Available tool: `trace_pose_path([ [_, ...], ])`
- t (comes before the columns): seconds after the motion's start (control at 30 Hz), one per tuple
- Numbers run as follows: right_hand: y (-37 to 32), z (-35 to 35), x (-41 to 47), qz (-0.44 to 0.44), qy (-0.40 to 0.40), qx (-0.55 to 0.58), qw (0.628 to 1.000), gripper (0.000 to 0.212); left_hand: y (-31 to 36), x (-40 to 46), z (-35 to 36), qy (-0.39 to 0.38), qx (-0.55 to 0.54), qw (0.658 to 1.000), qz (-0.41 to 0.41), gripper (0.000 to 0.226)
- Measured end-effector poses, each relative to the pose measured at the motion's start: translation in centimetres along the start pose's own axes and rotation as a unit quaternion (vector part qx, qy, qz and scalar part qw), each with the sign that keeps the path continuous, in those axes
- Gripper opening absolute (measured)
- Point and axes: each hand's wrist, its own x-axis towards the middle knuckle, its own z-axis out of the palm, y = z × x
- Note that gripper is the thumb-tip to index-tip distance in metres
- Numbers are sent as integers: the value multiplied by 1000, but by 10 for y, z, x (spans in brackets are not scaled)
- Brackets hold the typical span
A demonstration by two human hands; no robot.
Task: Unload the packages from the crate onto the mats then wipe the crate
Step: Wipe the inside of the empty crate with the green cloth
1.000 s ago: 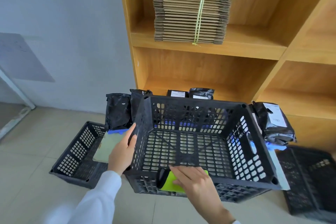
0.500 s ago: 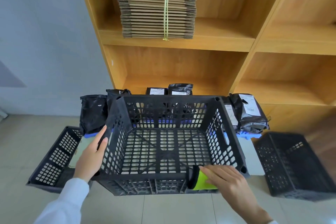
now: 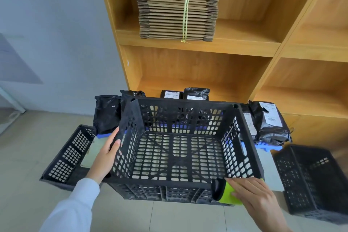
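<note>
Slid rightward along the near rim since a second ago: green cloth (image 3: 228, 195), then near the middle of that edge, now at the near right corner of the crate (image 3: 180, 149). Pressed flat under the right hand (image 3: 252, 195), fingers together and laid over the cloth rather than clenched round it. Steadied on the left wall by the left hand (image 3: 105, 158), thumb inside and fingers outside, clamped on that wall.

Wiping step in hand, by the look of it: crate empty, packages (image 3: 107, 113) standing on blue mats (image 3: 267, 147) behind and to the right, more of them (image 3: 271, 124) piled at the far right corner. Next move likely calls for turning the corner and running up the right rim, or dropping inside to the floor of the crate, with the left grip held firm against the push.

Black rigid plastic, lattice of oblong holes, ribbed and dusty on the near face, so prone to snag. Soft microfibre-looking cloth with a dark edge. Glossy crinkled plastic mailers with white labels. Similar crates (image 3: 69, 156) lying left and right on pale tile.
</note>
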Motion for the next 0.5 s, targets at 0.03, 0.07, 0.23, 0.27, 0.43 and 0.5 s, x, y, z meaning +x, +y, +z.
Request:
trace_pose_path([
  [0.03, -3, 3, 3, 2, -9, 8, 1000, 29, -1, 1, 0, -7, -13, 1000, -6, 46],
  [0.07, -8, 6, 9, 3, -18, 16, 1000, 30, -2, 2, -1, -13, -29, 999, -12, 45],
  [0.23, -40, 32, 35, -4, -58, 61, 996, 33, 1, 0, -1, -24, -75, 997, -22, 44],
  [0.27, -47, 38, 40, -6, -67, 69, 995, 33, 0, 0, -1, -25, -79, 996, -21, 44],
  [0.43, -90, 58, 71, -16, -91, 96, 991, 34, 7, -3, -2, -34, -80, 996, -23, 42],
  [0.5, -107, 69, 82, -18, -106, 106, 989, 34, 5, -3, -3, -35, -100, 994, -23, 42],
])
